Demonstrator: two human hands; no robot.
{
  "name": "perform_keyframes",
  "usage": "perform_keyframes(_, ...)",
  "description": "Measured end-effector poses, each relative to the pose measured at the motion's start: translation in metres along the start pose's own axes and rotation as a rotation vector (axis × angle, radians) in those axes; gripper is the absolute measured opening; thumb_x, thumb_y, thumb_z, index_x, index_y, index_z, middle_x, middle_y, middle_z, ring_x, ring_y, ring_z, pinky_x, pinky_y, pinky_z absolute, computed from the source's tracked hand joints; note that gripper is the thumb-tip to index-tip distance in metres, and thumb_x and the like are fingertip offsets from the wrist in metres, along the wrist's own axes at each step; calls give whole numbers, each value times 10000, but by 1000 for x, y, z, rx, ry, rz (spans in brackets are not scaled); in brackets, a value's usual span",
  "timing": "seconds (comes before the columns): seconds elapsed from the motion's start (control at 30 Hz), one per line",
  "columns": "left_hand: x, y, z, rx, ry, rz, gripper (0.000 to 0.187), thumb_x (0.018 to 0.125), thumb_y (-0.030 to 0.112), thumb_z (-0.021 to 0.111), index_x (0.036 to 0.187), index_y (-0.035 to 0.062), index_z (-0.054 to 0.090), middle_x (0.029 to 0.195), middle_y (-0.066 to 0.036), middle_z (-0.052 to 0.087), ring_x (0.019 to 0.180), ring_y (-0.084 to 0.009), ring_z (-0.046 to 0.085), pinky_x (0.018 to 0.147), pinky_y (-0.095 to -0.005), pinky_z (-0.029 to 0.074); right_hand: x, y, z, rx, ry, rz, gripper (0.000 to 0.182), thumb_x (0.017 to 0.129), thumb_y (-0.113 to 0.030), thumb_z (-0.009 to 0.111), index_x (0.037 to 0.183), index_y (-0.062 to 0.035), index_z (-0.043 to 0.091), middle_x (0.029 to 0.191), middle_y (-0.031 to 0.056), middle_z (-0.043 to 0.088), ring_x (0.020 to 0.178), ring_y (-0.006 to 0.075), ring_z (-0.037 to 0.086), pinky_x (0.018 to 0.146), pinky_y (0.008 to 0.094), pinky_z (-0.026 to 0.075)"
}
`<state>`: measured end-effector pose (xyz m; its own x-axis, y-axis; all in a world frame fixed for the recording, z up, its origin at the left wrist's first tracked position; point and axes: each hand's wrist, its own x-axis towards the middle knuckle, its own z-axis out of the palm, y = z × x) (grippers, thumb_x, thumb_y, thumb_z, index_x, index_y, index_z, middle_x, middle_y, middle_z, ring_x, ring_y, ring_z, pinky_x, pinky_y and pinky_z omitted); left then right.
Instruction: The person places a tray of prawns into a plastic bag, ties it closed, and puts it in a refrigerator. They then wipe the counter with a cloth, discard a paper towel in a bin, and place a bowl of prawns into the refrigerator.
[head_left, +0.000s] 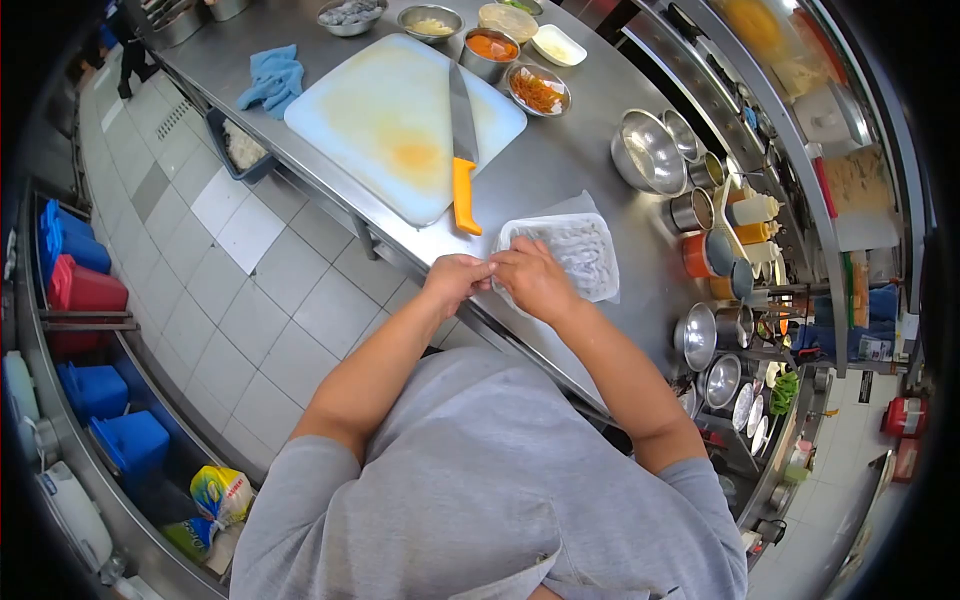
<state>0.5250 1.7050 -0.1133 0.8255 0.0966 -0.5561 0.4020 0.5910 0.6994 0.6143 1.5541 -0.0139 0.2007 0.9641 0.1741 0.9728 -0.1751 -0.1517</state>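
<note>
My left hand point(459, 279) and my right hand point(538, 277) meet in front of me at the near edge of the steel table. The fingers of both are pinched together, and whatever is between them is too small or hidden to name. My right hand is over the near left corner of a white plastic tray point(612, 262). Pale grey pieces point(580, 245), possibly raw shrimp, lie in the tray in rows. Just beyond my hands, a large knife with a yellow handle point(463, 195) rests on a white cutting board point(360, 110), its blade pointing away.
A blue cloth point(273, 80) lies left of the board. Behind it stand bowls, including orange sauce point(491, 45) and shredded orange food point(537, 92). Metal bowls point(648, 152) and squeeze bottles point(752, 209) line the right side. Blue bins point(130, 443) are at lower left.
</note>
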Motion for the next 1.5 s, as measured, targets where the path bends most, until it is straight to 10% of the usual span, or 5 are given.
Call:
perform_keyframes(0.23,-9,-14,3,-108,-3,174,193,935,132,746,1059,-15,740,883,-32,741,770,-122,643,683,-247,491,-1,-2,8,73,-19,210,49,831,-99,657,794,-93,688,878,31,673,955,266,583,839,412,449)
perform_keyframes(0.53,-35,10,11,742,116,720,165,938,139,719,1064,47,770,938,-85,733,806,-142,649,761,-293,519,-1,3,10,139,6,249,44,853,-62,647,897,-54,649,1053,100,630,996,316,575,901,437,468)
perform_keyframes(0.93,-7,-11,7,-236,-509,-66,145,1031,276,618,1088,155,675,997,88,608,854,-43,493,741,-231,407,-45,-15,-12,237,391,281,262,843,-111,761,1081,-60,666,1107,141,627,976,337,624,813,392,532)
perform_keyframes(1.23,-11,-13,29,74,-312,117,167,1016,224,648,1024,76,724,894,39,680,740,-63,533,699,-225,457,-48,-24,-5,-71,119,320,134,830,-186,718,867,-82,642,833,82,606,837,302,619,737,447,508)
perform_keyframes(1.5,4,-40,23,325,303,430,225,954,187,709,1006,-30,736,845,-101,734,742,-134,694,709,-297,552,-49,-20,-2,-13,101,201,68,816,-117,666,775,-89,619,792,77,595,828,293,616,737,443,504)
